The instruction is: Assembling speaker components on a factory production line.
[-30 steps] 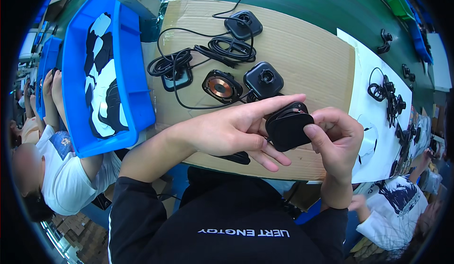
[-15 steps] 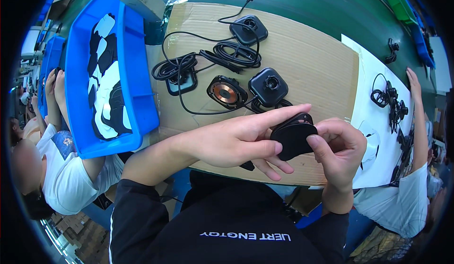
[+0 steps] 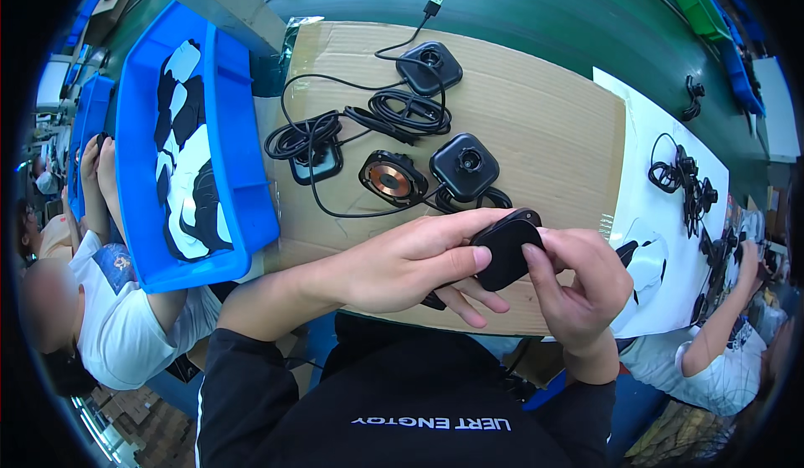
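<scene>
My left hand [image 3: 402, 267] holds a black rounded-square base [image 3: 526, 217] between thumb and fingers, above the near edge of the cardboard. A thin black pad [image 3: 504, 258] lies over its face, and my right hand [image 3: 586, 279] pinches the pad's right edge between thumb and fingers. Past my hands is a black square base with a round mount [image 3: 466, 165], and beside it a round part with a copper-coloured coil face [image 3: 392, 178]. A second square base [image 3: 430, 67] is farther off; a third [image 3: 322, 165] lies left, partly under coiled black cable [image 3: 410, 114].
A blue bin [image 3: 239, 141] of loose black and white pads stands on the left. Cardboard [image 3: 553, 133] covers the bench before me. On the right, a white sheet [image 3: 636, 158] bears cabled black parts [image 3: 691, 183] and several pads [image 3: 646, 268]. People sit on both sides.
The pad now covers the base more evenly, where its top edge stood off before. The person on the right has drawn an arm back. The whole view has shifted slightly.
</scene>
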`<action>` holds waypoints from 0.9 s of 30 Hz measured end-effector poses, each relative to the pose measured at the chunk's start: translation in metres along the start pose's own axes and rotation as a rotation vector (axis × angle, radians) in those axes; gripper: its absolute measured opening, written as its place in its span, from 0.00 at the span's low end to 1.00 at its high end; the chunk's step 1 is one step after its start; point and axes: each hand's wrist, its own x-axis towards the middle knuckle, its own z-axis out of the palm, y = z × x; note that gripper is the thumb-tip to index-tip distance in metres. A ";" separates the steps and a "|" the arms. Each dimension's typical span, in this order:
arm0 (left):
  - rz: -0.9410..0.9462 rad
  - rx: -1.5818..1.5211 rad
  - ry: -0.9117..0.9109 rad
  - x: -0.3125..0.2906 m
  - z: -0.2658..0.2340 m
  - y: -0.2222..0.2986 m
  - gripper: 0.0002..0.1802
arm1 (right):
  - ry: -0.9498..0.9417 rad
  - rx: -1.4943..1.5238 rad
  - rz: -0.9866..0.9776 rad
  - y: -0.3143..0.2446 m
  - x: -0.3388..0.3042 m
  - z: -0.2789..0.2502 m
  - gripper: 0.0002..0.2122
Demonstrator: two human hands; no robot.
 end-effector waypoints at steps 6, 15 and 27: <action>0.032 0.026 0.044 -0.001 0.002 -0.002 0.26 | -0.018 -0.249 0.027 0.002 0.002 0.001 0.09; 0.063 0.076 0.052 0.001 0.009 -0.001 0.24 | -0.046 0.429 0.348 0.017 0.004 0.011 0.15; 0.134 -0.181 0.085 0.002 -0.001 -0.008 0.22 | -0.314 0.557 0.319 0.012 0.012 -0.004 0.17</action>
